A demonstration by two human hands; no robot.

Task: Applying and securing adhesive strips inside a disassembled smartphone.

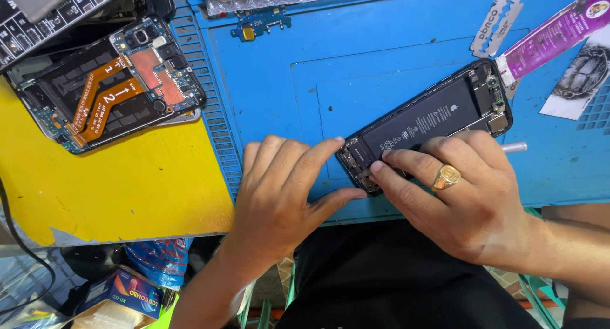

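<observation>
on the opened phone, both hands' fingers press.

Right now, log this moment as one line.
left hand: fingertips on opened black phone | right hand: fingers on phone's lower end | surface: blue work mat

Landmark: open phone on the blue mat.
Left of phone: bare mat, free passage.
Above right: razor blade, purple tube block.
Far left: second phone.

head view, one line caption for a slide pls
Both hands, left hand and right hand, steady an opened phone on a blue mat.
</observation>
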